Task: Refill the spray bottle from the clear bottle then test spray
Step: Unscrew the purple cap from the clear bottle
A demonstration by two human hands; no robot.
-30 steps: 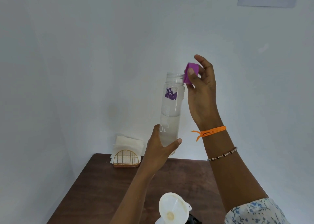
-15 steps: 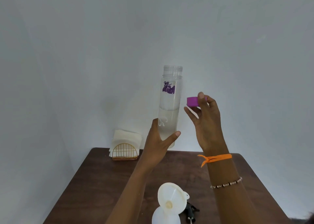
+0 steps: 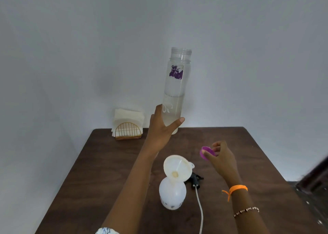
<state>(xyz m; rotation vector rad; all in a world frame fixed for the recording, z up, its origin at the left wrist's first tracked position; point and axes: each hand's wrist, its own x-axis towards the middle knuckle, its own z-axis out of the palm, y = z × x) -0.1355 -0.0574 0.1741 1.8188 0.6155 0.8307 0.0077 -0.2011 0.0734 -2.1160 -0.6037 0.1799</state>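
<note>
Plain pale wall (image 3: 71, 47) fills most of the view, meeting at a corner behind a dark brown wooden table (image 3: 110, 171). Left arm reaches forward from bottom centre, right arm from bottom right, orange band (image 3: 237, 188) and a beaded bracelet (image 3: 246, 211) on the right wrist. Clear bottle (image 3: 176, 84), tall, uncapped, purple print near its top, held upright in the air above the far table edge, roughly half full of clear liquid. White spray bottle (image 3: 172, 196) stands on the table near centre, a white funnel (image 3: 176, 169) seated in its neck and tilted toward the camera. Napkin holder (image 3: 128, 131), gold wire, with white napkins, sits at the far left corner of the table against the wall. Left hand (image 3: 159, 129) grips the clear bottle low down, thumb across the front, fingers wrapped behind. Right hand (image 3: 221, 158) hovers low over the table right of the funnel, fingertips pinching a purple cap (image 3: 206, 153), other fingers loosely curled. Black sprayer head (image 3: 194, 179) lies on the table just right of the spray bottle, its white dip tube (image 3: 199, 205) trailing toward the bottom edge. Dark blurred object at right edge, cannot tell what.
</note>
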